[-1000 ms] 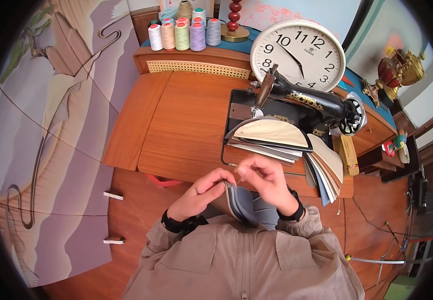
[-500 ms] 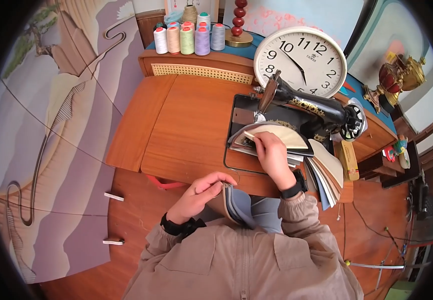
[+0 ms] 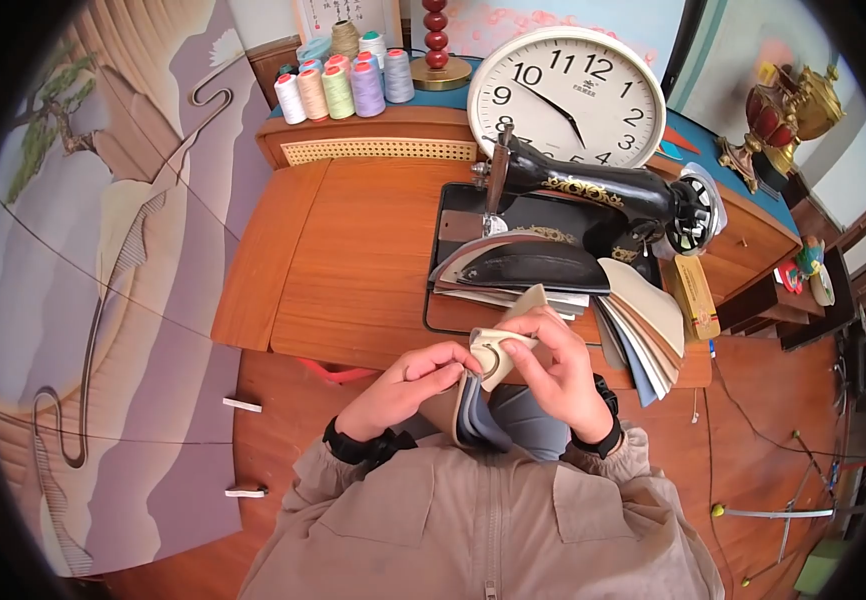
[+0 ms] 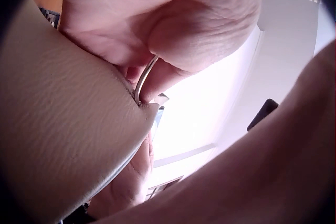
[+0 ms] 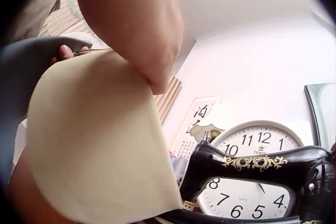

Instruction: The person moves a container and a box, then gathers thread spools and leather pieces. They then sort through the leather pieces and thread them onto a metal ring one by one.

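Over the lap, my left hand [image 3: 393,397] pinches the top corner of a bundle of blue, grey and tan semicircular sheets [image 3: 480,415]. A thin metal ring [image 4: 145,79] runs from the left fingers through the corner of a leathery sheet [image 4: 68,113]. My right hand [image 3: 565,378] pinches a cream sheet [image 3: 498,362] [image 5: 100,140] close beside the left fingertips. In the right wrist view the ring shows behind the cream sheet's upper edge; whether it passes through that sheet I cannot tell.
A stack with a black sheet [image 3: 533,268] on top lies before the black sewing machine [image 3: 593,190]. To its right are fanned sheets [image 3: 648,300] and a yellow box [image 3: 694,295]. Thread spools [image 3: 338,90] and a large clock [image 3: 568,100] stand behind.
My right hand went from beside the left hand to the stack, took its top cream sheet and brought it back to the bundle. A black sheet now tops the stack. The head view has shifted slightly.
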Demonstrator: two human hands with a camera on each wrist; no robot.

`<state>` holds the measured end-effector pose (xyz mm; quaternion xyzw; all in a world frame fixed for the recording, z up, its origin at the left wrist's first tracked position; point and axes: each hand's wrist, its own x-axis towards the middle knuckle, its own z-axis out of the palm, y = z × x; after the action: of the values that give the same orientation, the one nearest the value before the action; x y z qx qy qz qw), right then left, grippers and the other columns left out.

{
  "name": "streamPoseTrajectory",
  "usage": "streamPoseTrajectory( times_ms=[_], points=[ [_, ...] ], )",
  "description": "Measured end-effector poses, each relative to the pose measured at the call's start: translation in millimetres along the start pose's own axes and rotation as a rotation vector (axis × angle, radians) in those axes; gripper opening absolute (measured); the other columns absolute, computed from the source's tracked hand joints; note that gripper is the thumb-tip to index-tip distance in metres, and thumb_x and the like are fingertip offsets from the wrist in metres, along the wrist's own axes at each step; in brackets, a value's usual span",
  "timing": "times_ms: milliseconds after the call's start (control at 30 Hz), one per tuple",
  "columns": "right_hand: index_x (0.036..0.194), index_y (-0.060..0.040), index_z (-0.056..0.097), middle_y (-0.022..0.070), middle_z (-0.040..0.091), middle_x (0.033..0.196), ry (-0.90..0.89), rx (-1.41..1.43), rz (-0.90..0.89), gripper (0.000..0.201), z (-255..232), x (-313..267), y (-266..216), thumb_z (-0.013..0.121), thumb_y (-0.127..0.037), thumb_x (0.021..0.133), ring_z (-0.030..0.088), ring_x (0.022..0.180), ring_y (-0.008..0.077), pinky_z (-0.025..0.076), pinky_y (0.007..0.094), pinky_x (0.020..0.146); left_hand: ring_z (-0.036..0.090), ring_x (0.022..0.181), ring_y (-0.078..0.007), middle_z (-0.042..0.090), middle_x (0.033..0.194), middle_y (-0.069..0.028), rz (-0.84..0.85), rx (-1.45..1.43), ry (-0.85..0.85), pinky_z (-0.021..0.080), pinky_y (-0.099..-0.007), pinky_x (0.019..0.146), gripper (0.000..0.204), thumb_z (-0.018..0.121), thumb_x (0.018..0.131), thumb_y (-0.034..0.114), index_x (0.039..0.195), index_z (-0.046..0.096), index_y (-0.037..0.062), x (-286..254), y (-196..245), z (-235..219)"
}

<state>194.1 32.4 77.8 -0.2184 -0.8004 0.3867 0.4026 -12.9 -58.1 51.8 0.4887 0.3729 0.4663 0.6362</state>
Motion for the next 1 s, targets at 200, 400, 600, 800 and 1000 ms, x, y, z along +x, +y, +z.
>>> streamPoseTrajectory(
  times_ms=[200,400,600,800,1000],
  points=[
    [0.104,-0.0014,0.067,0.0102,0.062,0.092,-0.075,-0.077,-0.147,0.016,-22.3,-2.0,0.4,0.062,0.001,0.089,0.057,0.086,0.0281,0.045,0.0361,0.079,0.05,0.097,-0.0052,0.061,0.105,0.0017,-0.06,0.01,-0.053,0.039,-0.0229,0.088,0.025,0.048,0.105,0.021,0.113,0.062,0.0012,8.3,1.8,7.7],
    [0.105,-0.005,0.068,0.009,0.058,0.09,-0.142,-0.188,-0.214,0.018,-39.9,-4.5,-1.4,0.064,-0.001,0.088,0.057,0.085,0.0296,0.048,0.0383,0.074,0.05,0.094,-0.0045,0.06,0.1,0.0036,-0.126,0.014,-0.068,0.039,-0.0219,0.087,0.024,0.05,0.105,0.021,0.111,0.061,0.0007,14.8,11.0,15.2],
    [0.105,-0.0073,0.07,0.0066,0.055,0.084,-0.177,-0.075,-0.121,0.025,-50.6,-13.5,-3.4,0.073,-0.005,0.081,0.059,0.078,0.0258,0.049,0.0372,0.068,0.051,0.095,-0.0036,0.06,0.099,0.0047,-0.165,0.03,-0.054,0.04,-0.0215,0.087,0.024,0.05,0.104,0.021,0.111,0.061,0.0005,18.6,14.7,18.0],
    [0.1,-0.0088,0.07,0.003,0.056,0.084,-0.089,-0.307,-0.25,0.023,-51.6,-20.6,1.0,0.075,-0.007,0.077,0.059,0.074,0.0217,0.049,0.0336,0.061,0.051,0.096,-0.0031,0.061,0.099,0.0043,-0.153,0.091,-0.016,0.041,-0.0216,0.087,0.024,0.05,0.104,0.021,0.111,0.061,0.0008,20.9,15.1,20.3],
    [0.094,-0.0076,0.069,0.0029,0.056,0.084,-0.078,-0.442,-0.341,0.02,-43.6,-24.8,1.1,0.076,-0.008,0.076,0.059,0.074,0.0212,0.049,0.0331,0.059,0.05,0.096,-0.0035,0.059,0.1,0.0045,-0.06,0.027,0.031,0.04,-0.0214,0.087,0.021,0.047,0.105,0.017,0.112,0.061,0.0029,15.4,12.2,20.6]
  ],
)
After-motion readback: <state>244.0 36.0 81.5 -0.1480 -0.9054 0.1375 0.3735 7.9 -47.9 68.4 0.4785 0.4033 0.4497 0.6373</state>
